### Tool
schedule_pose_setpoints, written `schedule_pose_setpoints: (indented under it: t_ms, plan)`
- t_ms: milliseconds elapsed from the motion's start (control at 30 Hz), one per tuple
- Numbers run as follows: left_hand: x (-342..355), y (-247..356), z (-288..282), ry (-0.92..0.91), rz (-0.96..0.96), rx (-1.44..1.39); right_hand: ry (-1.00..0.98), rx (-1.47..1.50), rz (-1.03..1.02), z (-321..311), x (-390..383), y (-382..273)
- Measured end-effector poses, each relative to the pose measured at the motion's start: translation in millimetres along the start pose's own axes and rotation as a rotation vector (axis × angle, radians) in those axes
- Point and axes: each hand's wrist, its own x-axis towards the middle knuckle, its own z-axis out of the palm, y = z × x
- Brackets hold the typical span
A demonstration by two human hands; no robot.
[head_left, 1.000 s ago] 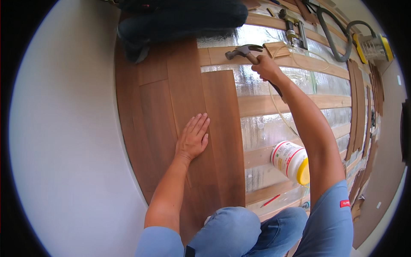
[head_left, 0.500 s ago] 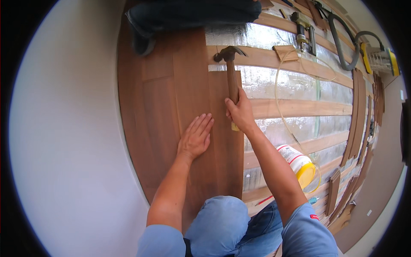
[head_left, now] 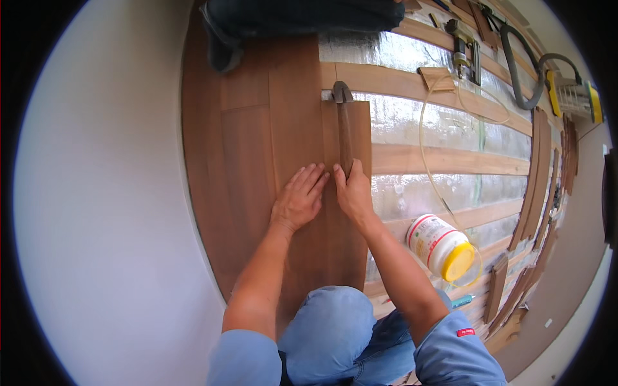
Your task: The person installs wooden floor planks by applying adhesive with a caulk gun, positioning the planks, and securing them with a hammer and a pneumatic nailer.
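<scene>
My left hand lies palm down on the brown wood flooring, its fingers stretched out near a board seam. Close beside it, my right hand grips the wooden handle of a claw hammer. The hammer points away from me along the rightmost laid plank, its head at that plank's far end, slightly blurred; whether it touches is hard to tell. To the right of my right arm, a white tub with a yellow lid lies on its side on the foil underlay.
Another person's dark-clothed leg spans the top. A white wall borders the left. Foil underlay and battens fill the right, with a nail gun, thin hose, grey-hosed yellow machine and loose planks.
My right hand has brought the hammer down and leftward, from over the battens to along the rightmost plank, close beside my left hand. My left hand has shifted slightly in view.
</scene>
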Motion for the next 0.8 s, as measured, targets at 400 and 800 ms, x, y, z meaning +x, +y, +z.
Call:
schedule_pose_setpoints:
  t_ms: [400,800]
  plan:
    - [2.7,7.7,1.0,-0.026,-0.009,-0.052,0.032,0.672,-0.089,-55.9,6.9,-23.3]
    - [3.7,8.7,14.6,0.001,0.083,0.062,0.048,0.775,-0.250,-266.3,-192.6,11.9]
